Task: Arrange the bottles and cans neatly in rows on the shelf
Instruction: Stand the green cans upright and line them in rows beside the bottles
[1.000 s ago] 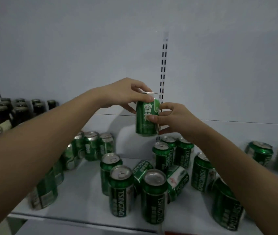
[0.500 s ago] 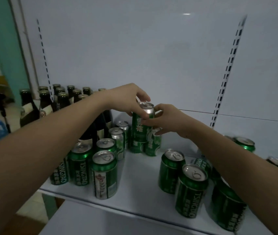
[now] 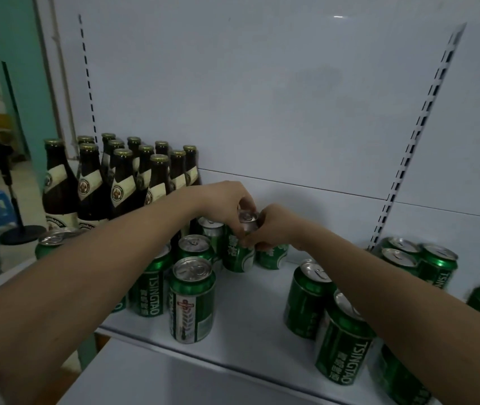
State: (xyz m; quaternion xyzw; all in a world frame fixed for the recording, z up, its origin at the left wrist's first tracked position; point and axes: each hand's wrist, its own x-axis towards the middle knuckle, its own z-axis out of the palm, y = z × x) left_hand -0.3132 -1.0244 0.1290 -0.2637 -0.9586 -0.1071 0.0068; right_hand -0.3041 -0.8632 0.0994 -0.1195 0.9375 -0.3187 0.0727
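Both hands meet on 1 green can (image 3: 239, 252) at the back of the white shelf (image 3: 250, 314). Left hand (image 3: 223, 203) curls over the can's rim from above, fingers wrapped round the top, while right hand (image 3: 271, 226) pinches its right side. That can stands upright, just beside another can (image 3: 272, 255) on its right and close behind a cluster of upright cans (image 3: 192, 299). Dark bottles (image 3: 121, 182) stand in rows at the shelf's left end. More cans (image 3: 341, 334) sit scattered to the right, well apart from the held one.
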